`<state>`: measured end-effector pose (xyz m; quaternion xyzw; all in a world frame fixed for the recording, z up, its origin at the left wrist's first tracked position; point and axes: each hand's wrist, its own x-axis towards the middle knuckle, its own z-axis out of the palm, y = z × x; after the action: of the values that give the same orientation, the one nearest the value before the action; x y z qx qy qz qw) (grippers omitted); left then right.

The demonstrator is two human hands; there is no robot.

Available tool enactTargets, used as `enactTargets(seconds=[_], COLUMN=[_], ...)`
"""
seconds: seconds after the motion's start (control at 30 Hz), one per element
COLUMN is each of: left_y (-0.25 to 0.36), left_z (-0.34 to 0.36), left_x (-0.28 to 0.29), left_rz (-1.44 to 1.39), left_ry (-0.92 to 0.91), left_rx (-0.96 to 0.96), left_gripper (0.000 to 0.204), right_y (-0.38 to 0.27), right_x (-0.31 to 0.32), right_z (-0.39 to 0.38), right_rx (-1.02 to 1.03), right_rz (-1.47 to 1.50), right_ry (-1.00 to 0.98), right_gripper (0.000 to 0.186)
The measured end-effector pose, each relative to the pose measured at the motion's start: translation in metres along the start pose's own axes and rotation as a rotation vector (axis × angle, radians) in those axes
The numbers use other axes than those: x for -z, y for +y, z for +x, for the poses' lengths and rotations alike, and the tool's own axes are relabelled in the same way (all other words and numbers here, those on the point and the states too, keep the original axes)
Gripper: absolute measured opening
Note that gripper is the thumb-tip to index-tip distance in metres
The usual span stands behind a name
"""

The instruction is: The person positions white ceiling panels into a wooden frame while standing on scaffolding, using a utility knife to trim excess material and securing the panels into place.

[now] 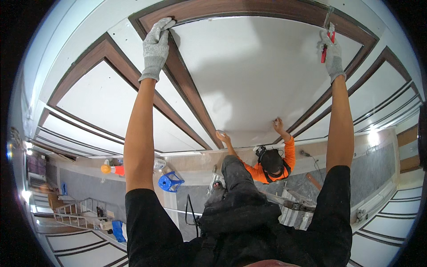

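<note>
Red-handled cutter point(324, 54), grasped in the gloved right hand point(334, 51), at the upper right of the wood-grain frame point(249, 6). Its long axis runs nearly upright, tilted slightly right; the metal end points away from the wearer, toward the top trim. The left hand point(155, 46) (in a similar grey knit glove) rests on the frame's upper left corner, clasping nothing visible. Dark-edged brown trim borders a smooth white panel point(249, 71). Fingers partly hide the handle; the cutter's tip is indistinct.

head-worn fisheye, wide downward view
</note>
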<state>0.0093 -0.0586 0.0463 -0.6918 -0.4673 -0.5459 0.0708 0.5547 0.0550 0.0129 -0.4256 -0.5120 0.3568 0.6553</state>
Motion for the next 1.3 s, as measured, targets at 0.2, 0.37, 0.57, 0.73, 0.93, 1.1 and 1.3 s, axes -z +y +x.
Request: enactTargets(seconds=[0.2,0.37,0.57,0.73,0.93,1.1,1.3], left_y=[0.007,-0.001,0.01,0.005,0.02,0.028,0.045], left_z=[-0.003,-0.002,-0.009,-0.011,-0.02,-0.049,-0.069], left_x=[-0.008,-0.006,-0.005,0.001,0.012,0.02,0.013], left_rz=[0.004,0.142,0.306,0.285,0.313,-0.122,-0.308], left_ry=[0.028,0.06,0.024,-0.025,0.021,0.16,0.164], left_rx=[0.076,-0.014,-0.021,-0.112,-0.007,0.317,0.611], left_gripper=[0.031,0.031,0.033,0.036,0.04,0.039,0.035], right_y=[0.0,-0.009,-0.016,-0.013,-0.011,-0.043,-0.104], right_x=[0.007,0.007,0.014,0.018,0.016,0.01,0.01], right_z=[0.009,-0.006,-0.017,-0.023,-0.024,-0.041,-0.075], right_rx=[0.021,0.053,0.063,0.048,0.057,0.084,0.098], right_rz=[-0.054,-0.084,-0.088,-0.124,-0.151,-0.179,-0.236], right_ry=[-0.016,-0.057,-0.005,0.043,0.062,0.105,0.084], right_gripper=[0.029,0.028,0.032,0.029,0.029,0.03,0.033])
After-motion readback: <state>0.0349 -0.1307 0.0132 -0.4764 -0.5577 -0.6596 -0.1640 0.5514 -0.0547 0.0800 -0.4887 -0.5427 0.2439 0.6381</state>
